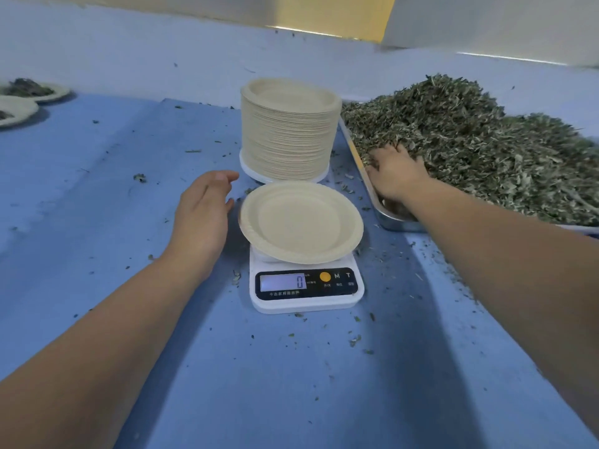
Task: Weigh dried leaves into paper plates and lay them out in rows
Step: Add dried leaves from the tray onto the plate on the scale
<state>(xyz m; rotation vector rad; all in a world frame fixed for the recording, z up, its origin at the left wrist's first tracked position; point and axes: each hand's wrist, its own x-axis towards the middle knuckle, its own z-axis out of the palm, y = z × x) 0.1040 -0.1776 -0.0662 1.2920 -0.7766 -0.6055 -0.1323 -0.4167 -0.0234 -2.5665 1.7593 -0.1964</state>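
Two filled plates (60, 92) sit at the blue table's (97, 196) far left edge; the left hand (202, 218) hovers palm-down just left of the scale (306, 286), fingers straight and together, holding nothing; an empty paper plate (299, 222) lies open side up on the scale, whose display faces the person and reads 0; behind stands a plate stack (288, 134); the right hand (397, 176) reaches palm-down into dried leaves (470, 147) heaped on a metal tray (398, 223), fingertips buried, grip impossible to tell.
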